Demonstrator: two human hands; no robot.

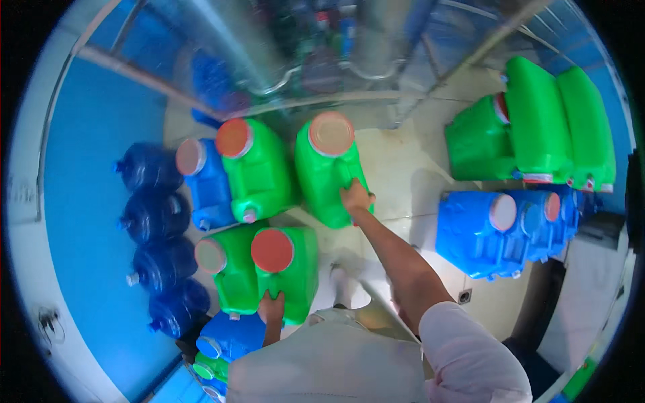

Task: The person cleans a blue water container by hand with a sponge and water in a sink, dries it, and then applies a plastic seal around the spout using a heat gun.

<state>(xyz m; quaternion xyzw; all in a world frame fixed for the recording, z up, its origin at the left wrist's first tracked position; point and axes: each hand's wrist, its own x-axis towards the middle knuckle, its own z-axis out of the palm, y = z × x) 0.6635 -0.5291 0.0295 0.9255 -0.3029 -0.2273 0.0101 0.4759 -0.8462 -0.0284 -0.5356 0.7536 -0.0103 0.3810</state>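
Observation:
My right hand (357,197) grips the handle of a green plastic jerrycan (322,176) with a wide, pale cap ringed in red. Closed around the handle of another green jerrycan (302,272), with a red cap, is my left hand (272,306). A green jerrycan with a pale cap (234,284) stands just left of that one. Farther ahead, a green jerrycan with an orange-red cap (267,176) is beside a blue jerrycan (211,194). Whether the can at my right hand touches the floor, I cannot tell.
Dark blue round water bottles (158,214) line the left wall. Blue jerrycans (466,237) and green jerrycans (536,126) are grouped at right. A metal-framed rack (322,101) with large metal cylinders is ahead. More blue containers (237,335) lie near my left side. A floor drain (464,296) is at right.

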